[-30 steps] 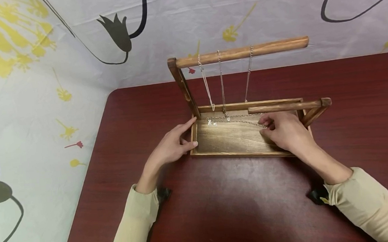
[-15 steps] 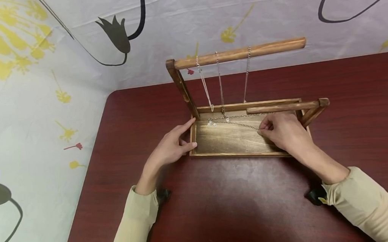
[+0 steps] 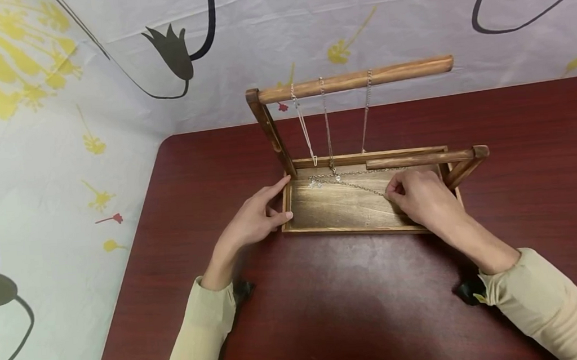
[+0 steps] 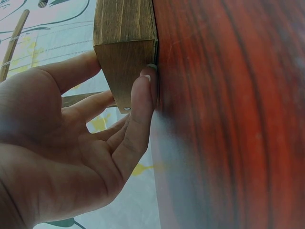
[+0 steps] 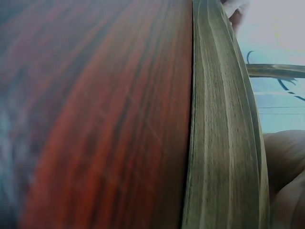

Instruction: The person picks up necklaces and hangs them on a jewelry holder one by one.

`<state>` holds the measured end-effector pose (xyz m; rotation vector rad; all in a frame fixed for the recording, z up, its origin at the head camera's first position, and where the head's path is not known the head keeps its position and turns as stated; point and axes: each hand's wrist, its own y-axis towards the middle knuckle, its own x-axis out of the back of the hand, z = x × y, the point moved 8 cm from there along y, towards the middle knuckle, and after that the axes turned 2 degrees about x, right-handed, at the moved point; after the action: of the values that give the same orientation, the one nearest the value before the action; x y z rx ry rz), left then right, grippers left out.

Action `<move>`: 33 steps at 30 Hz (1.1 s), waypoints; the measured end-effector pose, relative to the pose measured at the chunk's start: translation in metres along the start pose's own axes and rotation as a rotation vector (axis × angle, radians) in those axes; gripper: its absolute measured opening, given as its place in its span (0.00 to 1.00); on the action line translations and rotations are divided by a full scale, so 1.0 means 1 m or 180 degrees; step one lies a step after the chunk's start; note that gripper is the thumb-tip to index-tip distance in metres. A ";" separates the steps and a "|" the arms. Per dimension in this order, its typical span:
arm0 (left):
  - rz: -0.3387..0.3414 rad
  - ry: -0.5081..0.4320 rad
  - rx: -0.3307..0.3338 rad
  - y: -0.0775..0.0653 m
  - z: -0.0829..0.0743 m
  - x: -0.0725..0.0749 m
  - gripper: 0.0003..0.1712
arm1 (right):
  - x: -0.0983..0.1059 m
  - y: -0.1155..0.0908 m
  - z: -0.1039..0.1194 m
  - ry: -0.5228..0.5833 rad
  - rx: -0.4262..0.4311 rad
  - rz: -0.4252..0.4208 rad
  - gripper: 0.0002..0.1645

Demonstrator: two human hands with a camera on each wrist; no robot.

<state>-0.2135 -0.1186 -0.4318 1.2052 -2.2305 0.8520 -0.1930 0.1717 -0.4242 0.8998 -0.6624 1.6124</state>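
In the head view, a wooden jewelry stand has a shallow tray (image 3: 332,213) as its base. My right hand (image 3: 424,195) is over the tray's right half, thumb and index finger pinching the chain of a silver necklace (image 3: 360,186). That necklace lies stretched across the tray floor, small clear charms (image 3: 315,183) at its left end. My left hand (image 3: 251,221) rests its fairly straight fingers and thumb against the tray's left end. The left wrist view shows these fingertips on the wooden end wall (image 4: 125,62). In the right wrist view, the tray's front wall hides most of the right hand (image 5: 288,160).
Several thin necklaces (image 3: 328,126) hang from the long upper bar (image 3: 402,73), one reaching down to the tray. A shorter, lower bar (image 3: 419,160) sticks out from the right post, over the right hand's knuckles. Dark red table (image 3: 349,311) surrounds the stand; a patterned cloth (image 3: 257,35) hangs behind.
My right thumb and index finger have closed on the necklace chain and drawn it slightly towards the front of the tray, away from its rear strand. The left hand has stayed put.
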 end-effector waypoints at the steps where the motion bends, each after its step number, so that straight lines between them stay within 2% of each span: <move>1: 0.0002 0.0000 0.0006 0.000 0.000 0.000 0.45 | 0.000 0.000 0.000 -0.0018 0.0007 0.0006 0.05; 18: 0.0031 -0.0030 0.0026 0.001 0.002 -0.001 0.45 | 0.004 -0.008 0.007 -0.0263 0.0146 -0.0011 0.03; 26: 0.0028 -0.0017 0.0041 0.002 0.002 -0.001 0.45 | 0.005 -0.009 0.006 -0.0372 0.0109 0.0027 0.09; 33: 0.0039 -0.0039 0.0045 0.001 0.002 -0.002 0.45 | 0.007 -0.011 0.007 -0.0459 0.0069 -0.0055 0.11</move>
<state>-0.2140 -0.1183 -0.4345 1.2072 -2.2473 0.8687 -0.1816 0.1721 -0.4143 1.0422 -0.7361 1.5523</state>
